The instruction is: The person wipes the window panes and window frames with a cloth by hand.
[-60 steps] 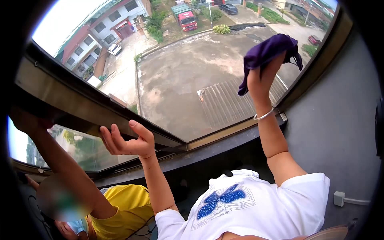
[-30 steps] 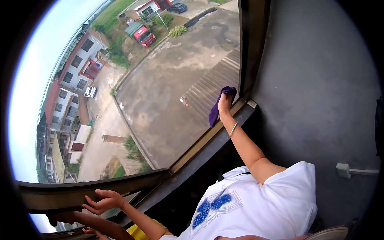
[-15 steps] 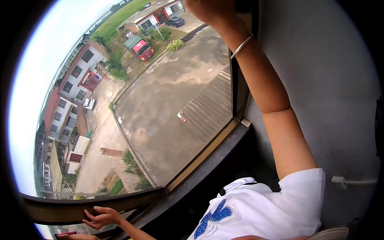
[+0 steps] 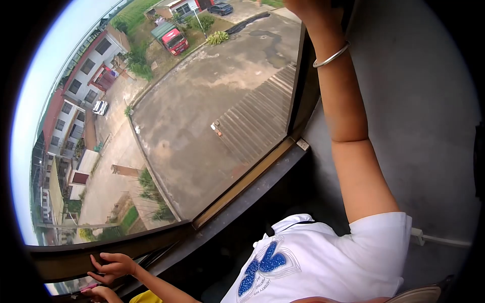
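My right arm, with a silver bangle [image 4: 331, 54] on the wrist, reaches up along the side of the window frame [image 4: 299, 83]. My right hand [image 4: 314, 11] is cut off by the top of the view, so its fingers are hidden. At lower left, my left hand [image 4: 115, 267] is open, fingers apart and slightly curled, in front of the dark lower window rail [image 4: 65, 260]. Whether it touches the rail I cannot tell. Just below it, another person's hand [image 4: 103, 294] shows beside a small pink thing [image 4: 90, 289], partly out of view.
Yellow cloth [image 4: 146, 297] shows at the bottom edge. A grey wall [image 4: 414, 116] stands at right, with a white cable [image 4: 447, 239] along it. Outside, far below, lie a concrete yard [image 4: 187, 121], a red truck [image 4: 176, 41], parked cars and buildings.
The outdoor scene has shifted left and up in view. My right hand appears farther right; my left hand sits slightly higher and farther left, still open. More yellow cloth shows.
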Demonstrator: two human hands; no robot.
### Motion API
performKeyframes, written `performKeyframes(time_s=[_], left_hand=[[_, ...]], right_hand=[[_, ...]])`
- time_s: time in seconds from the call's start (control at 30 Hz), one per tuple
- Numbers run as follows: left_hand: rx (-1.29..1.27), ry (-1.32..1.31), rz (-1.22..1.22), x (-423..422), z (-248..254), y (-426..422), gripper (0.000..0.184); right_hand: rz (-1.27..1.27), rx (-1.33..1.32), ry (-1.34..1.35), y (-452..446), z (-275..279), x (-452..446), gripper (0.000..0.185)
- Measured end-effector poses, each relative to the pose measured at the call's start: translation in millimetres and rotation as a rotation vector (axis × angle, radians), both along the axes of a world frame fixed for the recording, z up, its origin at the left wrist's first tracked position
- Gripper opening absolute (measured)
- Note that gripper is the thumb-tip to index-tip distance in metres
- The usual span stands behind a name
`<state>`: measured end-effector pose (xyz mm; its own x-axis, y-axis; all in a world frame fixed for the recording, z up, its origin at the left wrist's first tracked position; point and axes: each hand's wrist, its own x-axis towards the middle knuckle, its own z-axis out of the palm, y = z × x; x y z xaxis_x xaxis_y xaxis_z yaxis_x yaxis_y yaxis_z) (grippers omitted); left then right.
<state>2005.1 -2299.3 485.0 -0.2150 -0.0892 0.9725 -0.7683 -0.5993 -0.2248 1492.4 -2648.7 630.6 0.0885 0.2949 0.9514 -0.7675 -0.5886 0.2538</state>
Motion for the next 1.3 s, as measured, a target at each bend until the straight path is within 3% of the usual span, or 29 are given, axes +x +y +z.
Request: performKeyframes(time_s=[0.03, 0.07, 0.1, 0.17, 0.2, 0.27, 0.3, 0.33, 0.47, 0.67, 0.87, 1.1, 1.23, 1.3], left_hand=[[0.001, -0.003, -0.002, 1, 0, 0, 0.030], [0.002, -0.005, -0.004, 1, 0, 0, 0.030], [0.000, -0.001, -0.005, 0, 0, 0, 0.030], [0.010, -0.006, 0.005, -5, 3, -1, 0.029], [0.006, -0.004, 0.004, -7, 3, -3, 0.029], [0.022, 0.072, -0.103, -11, 2, -3, 0.029], [0.076, 0.064, 0.049, -2, -1, 5, 0.029], [0.058, 0.068, 0.052, -4, 0, 7, 0.029], [0.055, 0.004, 0.111, -6, 4, 5, 0.025], [0.069, 0.078, 0.003, -8, 3, 9, 0.025], [0.015, 0.132, 0.027, 2, -8, 9, 0.027], [0.000, 0.097, -0.026, -15, 5, 11, 0.024], [-0.005, 0.151, -0.026, -13, 1, 11, 0.024], [-0.017, 0.152, -0.007, -10, -2, 10, 0.024]], right_hand=[[-0.073, 0.284, -0.082, 26, -26, 7, 0.050], [-0.207, 0.305, -0.131, 18, -60, 7, 0.050], [-0.086, 0.469, -0.096, 18, -77, 2, 0.048], [-0.006, 0.552, -0.121, 22, -127, 3, 0.051], [-0.048, 0.462, -0.182, 22, -162, 8, 0.055], [-0.032, 0.661, -0.233, 46, -223, 12, 0.056], [-0.043, 0.759, -0.231, 57, -256, 13, 0.056], [-0.054, 0.851, -0.228, 65, -283, 11, 0.056], [0.055, 1.002, -0.234, 89, -309, 3, 0.061], [-0.157, 0.859, 0.011, 90, -254, -8, 0.064], [-0.073, 0.500, -0.020, 51, -119, 3, 0.063], [-0.054, 0.268, -0.081, 20, 45, 3, 0.051], [-0.148, 0.010, -0.036, 7, 150, -3, 0.044], [-0.372, -0.015, -0.004, 0, 206, -17, 0.037]])
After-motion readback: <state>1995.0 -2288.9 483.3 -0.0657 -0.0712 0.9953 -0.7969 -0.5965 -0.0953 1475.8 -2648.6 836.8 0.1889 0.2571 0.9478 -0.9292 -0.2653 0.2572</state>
